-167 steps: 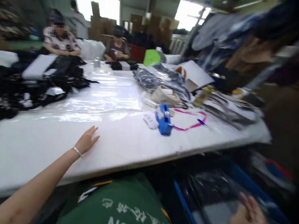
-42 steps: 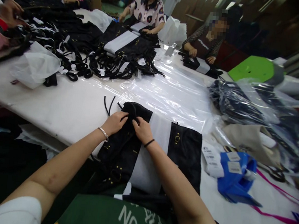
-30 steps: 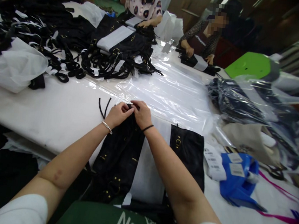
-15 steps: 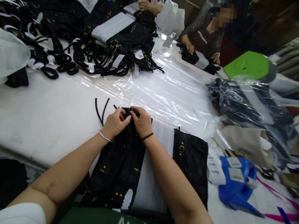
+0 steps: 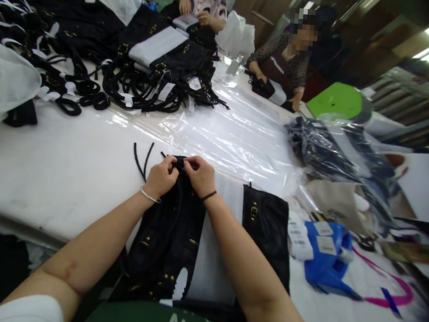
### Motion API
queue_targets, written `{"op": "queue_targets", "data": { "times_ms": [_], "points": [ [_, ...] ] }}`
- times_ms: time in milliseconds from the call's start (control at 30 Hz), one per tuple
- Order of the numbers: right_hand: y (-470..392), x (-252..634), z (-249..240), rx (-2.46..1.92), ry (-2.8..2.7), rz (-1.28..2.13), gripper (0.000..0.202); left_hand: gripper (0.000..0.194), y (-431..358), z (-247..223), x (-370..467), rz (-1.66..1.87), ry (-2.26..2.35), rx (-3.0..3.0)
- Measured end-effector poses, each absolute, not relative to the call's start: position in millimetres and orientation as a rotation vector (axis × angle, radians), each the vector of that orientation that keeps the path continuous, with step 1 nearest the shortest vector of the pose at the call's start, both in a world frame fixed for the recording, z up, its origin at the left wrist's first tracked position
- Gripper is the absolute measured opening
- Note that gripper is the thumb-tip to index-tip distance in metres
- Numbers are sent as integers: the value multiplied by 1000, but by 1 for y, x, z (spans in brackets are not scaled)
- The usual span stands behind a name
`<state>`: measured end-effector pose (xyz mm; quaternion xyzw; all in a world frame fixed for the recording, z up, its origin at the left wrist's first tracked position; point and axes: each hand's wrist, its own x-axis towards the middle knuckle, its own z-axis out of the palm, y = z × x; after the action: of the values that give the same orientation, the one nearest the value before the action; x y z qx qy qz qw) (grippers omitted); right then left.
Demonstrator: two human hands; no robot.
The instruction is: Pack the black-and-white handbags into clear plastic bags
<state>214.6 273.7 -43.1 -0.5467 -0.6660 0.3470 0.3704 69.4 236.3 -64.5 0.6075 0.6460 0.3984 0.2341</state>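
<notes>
A black bag (image 5: pixel 264 231) with gold buckles lies flat before me, a pale grey-white wrap band (image 5: pixel 216 262) across its middle. At its far left end, my left hand (image 5: pixel 162 177) pinches a bunched black part of the bag. My right hand (image 5: pixel 200 176) grips the same part from the other side, thumb and fingers closed, close to the left hand. Thin black cords (image 5: pixel 143 161) stick out beyond the left hand. A white tag (image 5: pixel 180 283) rests on the bag near my body. What exactly sits between the fingertips is partly hidden.
Black bags (image 5: pixel 165 45) with straps and tags are piled at the back left. Clear plastic sheets (image 5: pixel 232 132) cover the table beyond my hands. To the right are a blue tape dispenser (image 5: pixel 325 268), a label roll strip (image 5: pixel 300 237) and plastic-wrapped bags (image 5: pixel 333 147). Two people work across the table.
The view has shifted slightly, so surroundings sit a little farther left. My right hand's fingers have moved slightly at the bunched black part; both hands stay on it.
</notes>
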Motion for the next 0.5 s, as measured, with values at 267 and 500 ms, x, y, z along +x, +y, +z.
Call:
{"op": "queue_targets", "data": {
  "times_ms": [267,500],
  "points": [
    [265,218,-33,-1181,-953,1424,25,26,238,-65,67,1184,1697,1547],
    [255,237,-17,-1002,-708,1600,29,26,241,-67,67,1240,1612,1521]
  ]
}}
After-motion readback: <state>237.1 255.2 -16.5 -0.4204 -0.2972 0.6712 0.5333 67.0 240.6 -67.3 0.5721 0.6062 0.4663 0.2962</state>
